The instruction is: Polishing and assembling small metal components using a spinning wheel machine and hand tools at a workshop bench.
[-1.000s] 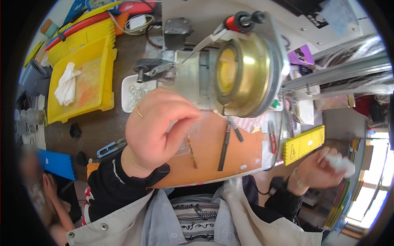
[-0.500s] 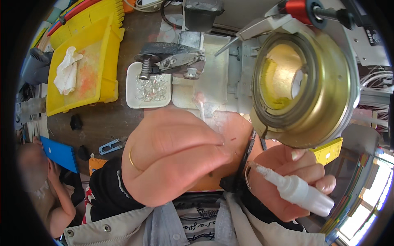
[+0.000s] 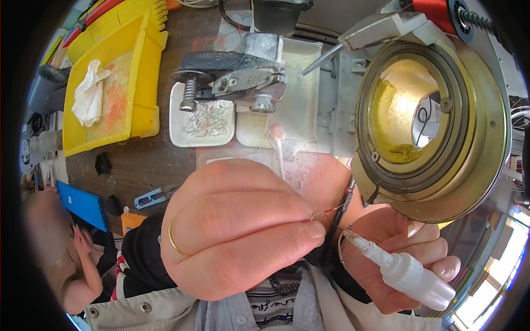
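Observation:
My left hand [image 3: 237, 226], with a ring on one finger, is closed in a pinch. From its fingertips juts a tiny fish hook [image 3: 318, 214] with a bit of red thread on its shank, beside a thin dark rod. Below the brass ring-shaped machine head [image 3: 395, 165], my right hand [image 3: 381, 234] grips a small white glue bottle [image 3: 406, 270]. The bottle's crusted nozzle points up and left, toward the hook but apart from it. Behind my left hand stands a white tray [image 3: 176, 132] holding several loose fish hooks [image 3: 207, 118].
A metal clamp arm [image 3: 248, 83] with a spring screw overhangs the tray. A yellow bin [image 3: 149, 105] with a crumpled tissue stands at left, near blue thread snips [image 3: 149, 198]. A red thread spool [image 3: 441, 14] sits at top right. Another person [image 3: 55, 248] sits far left.
My left hand has shifted slightly down and right, so the hook and red thread now show at its fingertips. The right hand with the glue bottle sits a little lower. The view has moved slightly.

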The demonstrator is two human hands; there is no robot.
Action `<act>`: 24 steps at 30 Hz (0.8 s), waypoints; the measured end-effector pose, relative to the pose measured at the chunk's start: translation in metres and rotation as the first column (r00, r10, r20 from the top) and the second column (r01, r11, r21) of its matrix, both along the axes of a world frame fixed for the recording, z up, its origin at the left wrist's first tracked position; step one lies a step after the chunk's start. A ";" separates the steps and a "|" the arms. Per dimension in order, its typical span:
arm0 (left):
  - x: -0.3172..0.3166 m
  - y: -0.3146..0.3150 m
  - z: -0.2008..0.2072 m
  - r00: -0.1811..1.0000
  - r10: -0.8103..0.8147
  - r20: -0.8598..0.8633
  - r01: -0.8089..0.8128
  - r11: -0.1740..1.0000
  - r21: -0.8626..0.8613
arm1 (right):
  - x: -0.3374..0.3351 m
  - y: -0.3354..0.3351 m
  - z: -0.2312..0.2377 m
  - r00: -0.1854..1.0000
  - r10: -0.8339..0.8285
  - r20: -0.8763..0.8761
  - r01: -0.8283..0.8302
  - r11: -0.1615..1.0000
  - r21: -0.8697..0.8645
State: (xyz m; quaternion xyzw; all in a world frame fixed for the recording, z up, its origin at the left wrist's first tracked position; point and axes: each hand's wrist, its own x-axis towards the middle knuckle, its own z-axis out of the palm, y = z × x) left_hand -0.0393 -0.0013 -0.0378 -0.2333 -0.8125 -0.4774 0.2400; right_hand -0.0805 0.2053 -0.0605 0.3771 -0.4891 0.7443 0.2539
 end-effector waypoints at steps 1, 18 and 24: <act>-0.001 0.000 0.000 1.000 -0.007 -0.006 0.007 1.000 0.001 | 0.000 0.000 0.000 1.000 -0.002 -0.001 0.002 1.000 0.000; -0.006 0.002 -0.005 0.997 0.073 -0.016 -0.073 0.997 -0.002 | 0.009 -0.021 0.010 0.987 -0.066 0.146 0.075 0.996 -0.056; -0.014 0.019 -0.008 0.962 0.177 -0.206 -0.191 0.980 -0.052 | -0.001 -0.013 0.006 0.991 -0.063 0.116 0.070 0.996 -0.059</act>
